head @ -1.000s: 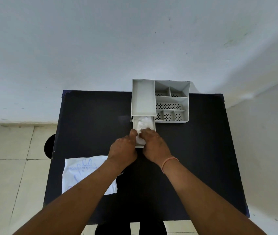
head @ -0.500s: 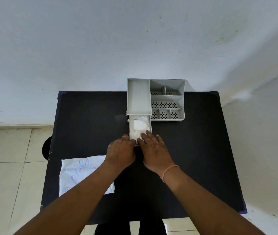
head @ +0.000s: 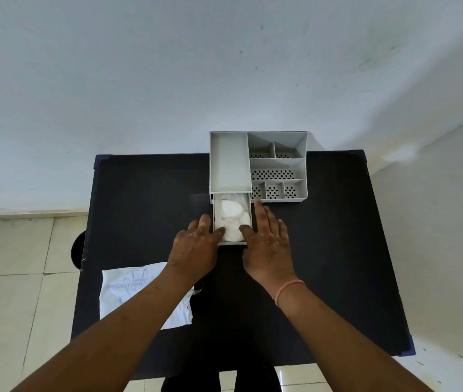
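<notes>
A grey plastic organizer (head: 278, 165) with several perforated compartments stands at the table's far edge. Its small drawer (head: 231, 243) is pulled out toward me and holds crumpled white plastic material (head: 231, 219). My left hand (head: 196, 247) lies at the drawer's left front corner, thumb resting on the white material inside. My right hand (head: 267, 241) lies flat along the drawer's right side, fingers straight, thumb tip on the white material.
The black table (head: 323, 264) stands against a white wall. A white printed plastic packet (head: 128, 292) lies at the near left, partly under my left forearm. Tiled floor shows to the left and below.
Both hands have flattened and spread apart to either side of the drawer. They have released the white material, which now lies settled inside the drawer.
</notes>
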Available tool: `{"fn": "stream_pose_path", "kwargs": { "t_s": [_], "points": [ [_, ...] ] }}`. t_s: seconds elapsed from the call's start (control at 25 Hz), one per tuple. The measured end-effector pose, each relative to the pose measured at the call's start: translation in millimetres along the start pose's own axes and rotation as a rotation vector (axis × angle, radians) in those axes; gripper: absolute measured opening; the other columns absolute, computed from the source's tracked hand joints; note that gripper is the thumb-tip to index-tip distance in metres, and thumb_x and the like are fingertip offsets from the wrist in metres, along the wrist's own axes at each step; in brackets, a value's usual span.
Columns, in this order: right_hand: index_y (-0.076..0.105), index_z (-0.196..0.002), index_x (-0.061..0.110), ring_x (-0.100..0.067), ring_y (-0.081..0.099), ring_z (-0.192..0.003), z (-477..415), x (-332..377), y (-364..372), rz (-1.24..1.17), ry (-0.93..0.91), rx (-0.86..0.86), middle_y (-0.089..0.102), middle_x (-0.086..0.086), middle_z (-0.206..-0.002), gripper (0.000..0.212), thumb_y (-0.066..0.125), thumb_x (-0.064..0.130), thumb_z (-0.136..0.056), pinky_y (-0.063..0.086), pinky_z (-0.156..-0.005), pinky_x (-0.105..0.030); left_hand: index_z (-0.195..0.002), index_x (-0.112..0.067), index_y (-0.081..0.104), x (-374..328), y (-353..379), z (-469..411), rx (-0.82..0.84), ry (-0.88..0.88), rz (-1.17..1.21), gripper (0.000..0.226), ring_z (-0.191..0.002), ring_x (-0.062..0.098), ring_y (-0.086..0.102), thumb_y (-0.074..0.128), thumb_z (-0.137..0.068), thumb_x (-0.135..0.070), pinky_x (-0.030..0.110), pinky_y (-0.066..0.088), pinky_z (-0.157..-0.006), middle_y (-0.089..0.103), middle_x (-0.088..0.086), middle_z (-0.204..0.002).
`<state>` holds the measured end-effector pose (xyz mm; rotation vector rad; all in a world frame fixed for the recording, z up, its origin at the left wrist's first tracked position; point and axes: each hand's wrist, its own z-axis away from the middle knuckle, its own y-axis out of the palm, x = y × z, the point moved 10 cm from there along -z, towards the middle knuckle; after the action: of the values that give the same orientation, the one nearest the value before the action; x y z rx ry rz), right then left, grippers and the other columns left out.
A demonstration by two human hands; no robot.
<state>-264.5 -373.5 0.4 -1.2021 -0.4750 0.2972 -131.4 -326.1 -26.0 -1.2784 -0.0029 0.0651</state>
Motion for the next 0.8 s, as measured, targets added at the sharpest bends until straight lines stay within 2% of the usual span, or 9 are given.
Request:
{"fn": "stream_pose_path", "kwargs": {
  "t_s": [0.12, 0.24, 0.32, 0.4, 0.44, 0.52, 0.6, 0.68, 0.8],
  "points": [
    [0.061, -0.133, 0.029, -0.035, 0.006, -0.164, -3, -8, 6, 0.009, 0.065, 0.085, -0.001, -0.012, -0.178, 0.046, 0.071, 0.022, -0.089, 0.018, -0.129, -0.060, -0.139, -0.025, 0.070, 1, -2, 1, -0.030, 0.014, 0.071, 0.060, -0.091, 0.031, 0.072, 0.084, -0.081, -0.033, 0.043, 0.063, -0.065, 0.065, 0.015, -0.121],
    [0.059, -0.135, 0.028, -0.034, 0.020, -0.161, -5, -5, -4, -0.045, 0.044, 0.008, 0.010, -0.011, -0.177, 0.049, 0.070, 0.023, -0.088, 0.026, -0.127, -0.055, -0.146, -0.018, 0.061, 8, -12, 3, -0.109, -0.008, 0.154, 0.073, -0.087, 0.027, 0.073, 0.087, -0.079, -0.036, 0.041, 0.064, -0.061, 0.065, 0.012, -0.120],
    [0.056, -0.139, 0.030, -0.033, 0.021, -0.160, -6, -8, -1, -0.040, 0.056, 0.034, 0.012, -0.009, -0.177, 0.053, 0.070, 0.027, -0.089, 0.027, -0.127, -0.056, -0.134, -0.017, 0.069, 10, -14, 5, -0.137, 0.005, 0.171, 0.060, -0.084, 0.027, 0.072, 0.086, -0.080, -0.035, 0.041, 0.063, -0.060, 0.065, 0.011, -0.117],
    [0.051, -0.147, 0.034, -0.033, 0.021, -0.160, -7, -16, 13, -0.024, 0.102, 0.159, 0.011, -0.009, -0.177, 0.056, 0.068, 0.034, -0.094, 0.025, -0.127, -0.058, -0.115, -0.017, 0.079, 10, -12, 6, -0.129, 0.028, 0.146, 0.037, -0.082, 0.028, 0.072, 0.084, -0.083, -0.036, 0.041, 0.061, -0.059, 0.067, 0.009, -0.112],
    [0.050, -0.149, 0.035, -0.034, 0.026, -0.158, -7, -18, 17, -0.022, 0.120, 0.195, 0.017, -0.009, -0.176, 0.055, 0.065, 0.036, -0.096, 0.027, -0.126, -0.057, -0.110, -0.018, 0.081, 9, -10, 5, -0.117, 0.031, 0.132, 0.032, -0.081, 0.028, 0.072, 0.083, -0.085, -0.037, 0.040, 0.061, -0.059, 0.068, 0.009, -0.109],
    [0.055, -0.146, 0.033, -0.033, 0.043, -0.146, -14, -20, 12, -0.024, 0.120, 0.167, 0.042, -0.007, -0.162, 0.048, 0.061, 0.032, -0.099, 0.038, -0.118, -0.052, -0.105, -0.018, 0.083, 8, -9, 2, -0.110, 0.028, 0.141, 0.026, -0.080, 0.027, 0.073, 0.080, -0.087, -0.036, 0.039, 0.060, -0.058, 0.069, 0.007, -0.105],
    [0.062, -0.139, 0.029, -0.030, 0.056, -0.127, -21, -18, 1, -0.033, 0.109, 0.089, 0.060, -0.005, -0.135, 0.041, 0.060, 0.025, -0.098, 0.046, -0.102, -0.046, -0.105, -0.018, 0.083, 9, -14, -4, -0.112, 0.015, 0.175, 0.023, -0.079, 0.027, 0.074, 0.075, -0.089, -0.034, 0.038, 0.060, -0.060, 0.070, 0.005, -0.100],
    [0.065, -0.135, 0.028, -0.029, 0.060, -0.118, -27, -20, -7, -0.042, 0.112, 0.027, 0.065, -0.003, -0.122, 0.040, 0.062, 0.021, -0.096, 0.048, -0.094, -0.043, -0.112, -0.021, 0.081, 9, -24, -12, -0.097, -0.011, 0.208, 0.026, -0.081, 0.028, 0.076, 0.069, -0.093, -0.033, 0.037, 0.059, -0.064, 0.072, 0.004, -0.101],
    [0.067, -0.134, 0.031, -0.028, 0.065, -0.115, -38, -27, -11, -0.105, 0.141, -0.012, 0.071, -0.003, -0.118, 0.041, 0.066, 0.020, -0.094, 0.051, -0.094, -0.042, -0.128, -0.027, 0.073, 14, -25, -24, -0.013, -0.077, 0.285, 0.033, -0.096, 0.032, 0.076, 0.057, -0.100, -0.034, 0.041, 0.061, -0.078, 0.073, 0.005, -0.113]
  ]
}}
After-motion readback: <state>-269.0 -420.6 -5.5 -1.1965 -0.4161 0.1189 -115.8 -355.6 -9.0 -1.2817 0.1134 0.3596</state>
